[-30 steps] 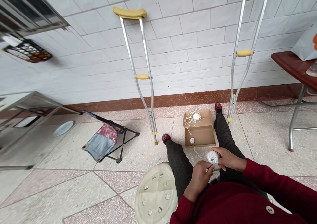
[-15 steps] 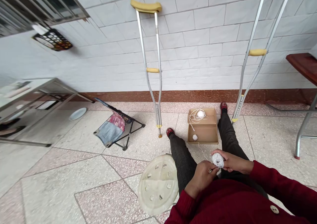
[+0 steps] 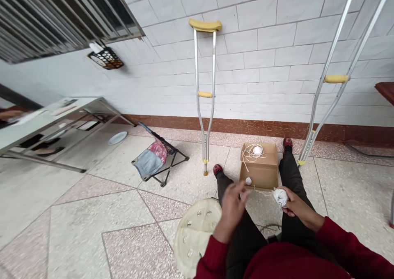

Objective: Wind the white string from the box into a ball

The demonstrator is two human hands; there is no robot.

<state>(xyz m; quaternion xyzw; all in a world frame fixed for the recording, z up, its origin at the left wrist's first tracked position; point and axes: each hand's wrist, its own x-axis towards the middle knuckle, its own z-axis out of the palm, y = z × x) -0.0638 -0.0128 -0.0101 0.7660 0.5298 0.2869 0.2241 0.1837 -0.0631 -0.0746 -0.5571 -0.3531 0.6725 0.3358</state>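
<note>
My right hand (image 3: 297,207) is closed around a ball of white yarn (image 3: 280,197), held above the floor between my legs. To its left, my left hand (image 3: 233,203) is raised over my left thigh, apart from the ball. Motion smears its fingers, so I cannot see whether they pinch a strand. Just beyond both hands an open cardboard box (image 3: 263,173) rests on the floor between my feet. A small white yarn ball (image 3: 248,181) lies in its near half. In the far part sits a larger white ball (image 3: 257,150) with loose loops of cord (image 3: 248,155).
A round pale plastic stool (image 3: 195,238) stands by my left leg. One crutch (image 3: 207,127) leans on the tiled wall, another crutch (image 3: 320,118) at the right. Further left are a folding stool (image 3: 150,162), a plate (image 3: 117,138) and a table (image 3: 46,121), with a person's foot underneath.
My left hand has left the yarn ball and moved left and up. The right hand keeps hold of the ball. The view has swung left, so the surroundings sit further right.
</note>
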